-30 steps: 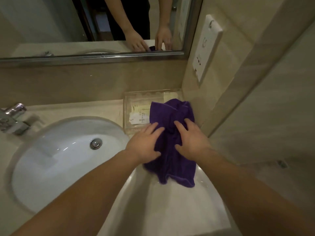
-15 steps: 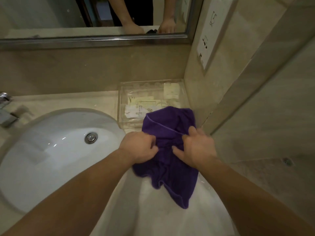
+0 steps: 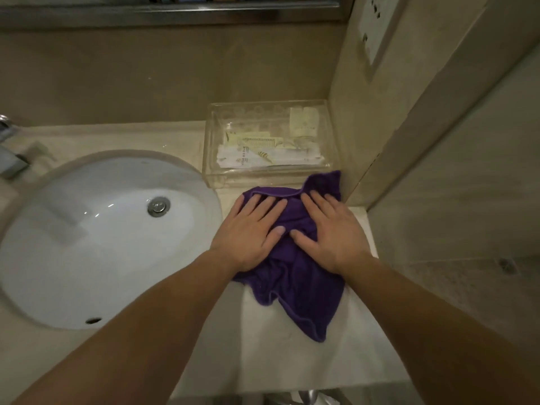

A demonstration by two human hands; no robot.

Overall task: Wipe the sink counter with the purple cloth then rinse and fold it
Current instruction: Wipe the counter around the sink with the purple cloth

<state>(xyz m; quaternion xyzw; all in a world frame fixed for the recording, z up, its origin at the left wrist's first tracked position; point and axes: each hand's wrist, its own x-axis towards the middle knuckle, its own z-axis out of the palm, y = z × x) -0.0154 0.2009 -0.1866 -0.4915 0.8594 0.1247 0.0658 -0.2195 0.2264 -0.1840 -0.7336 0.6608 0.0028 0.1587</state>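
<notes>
The purple cloth [image 3: 301,287] lies crumpled on the pale counter [image 3: 292,361], to the right of the sink. Its far corner reaches the wall by the clear tray, and its near corner trails toward me. My left hand [image 3: 251,229] lies flat on the cloth's left part with straight fingers. Beside it, my right hand [image 3: 330,232] presses flat on the cloth's right part. The two thumbs almost meet in the middle.
A white oval sink basin [image 3: 96,244] with a metal drain [image 3: 158,206] fills the left. A faucet [image 3: 8,153] sits at the far left edge. A clear tray [image 3: 213,171] of packaged toiletries stands just behind the cloth. A wall with a socket plate [image 3: 377,33] closes the right side.
Both hands went from bunching the cloth with curled fingers to lying flat on it. The cloth has come off the tray and now sits on the counter in front of it.
</notes>
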